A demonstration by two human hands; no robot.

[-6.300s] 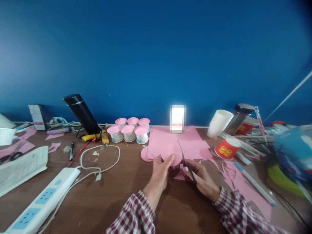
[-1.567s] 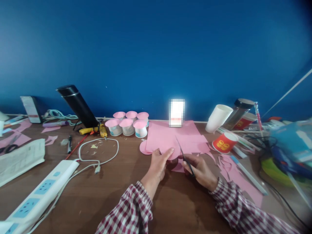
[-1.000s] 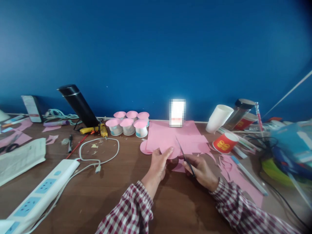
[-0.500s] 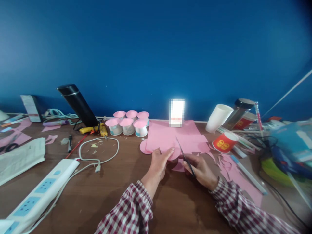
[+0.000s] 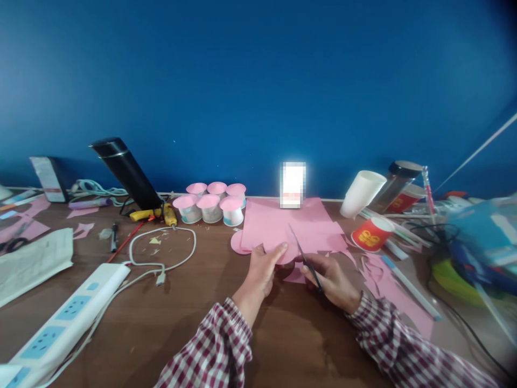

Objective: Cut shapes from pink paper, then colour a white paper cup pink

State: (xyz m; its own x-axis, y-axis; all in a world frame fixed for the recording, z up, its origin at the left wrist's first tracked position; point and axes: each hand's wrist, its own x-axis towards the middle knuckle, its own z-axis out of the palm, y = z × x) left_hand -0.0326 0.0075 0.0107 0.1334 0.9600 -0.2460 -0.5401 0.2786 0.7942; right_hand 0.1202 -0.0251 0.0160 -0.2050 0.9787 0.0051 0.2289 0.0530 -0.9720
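My left hand (image 5: 264,267) pinches a rounded piece of pink paper (image 5: 288,254) between thumb and fingers. Close by on the right, my right hand (image 5: 333,283) grips a pair of dark scissors (image 5: 310,265), its blade pointing up and left along the paper's right edge. My fingers partly hide the scissors' handles. Behind both hands lie pink sheets (image 5: 278,221). A rounded pink cutout (image 5: 238,243) pokes out at their left side. Under the hands a small pink scrap (image 5: 296,275) shows on the table.
Several small cups with pink tops (image 5: 209,207) stand at the back, left of the sheets. A red paper cup (image 5: 372,234), white cups (image 5: 361,194) and pink offcuts (image 5: 399,291) are to the right. At left are a power strip (image 5: 68,312), a black flask (image 5: 125,172) and a glue gun (image 5: 169,214).
The view has shifted very slightly. Both hands, the paper and the scissors keep almost the same positions.
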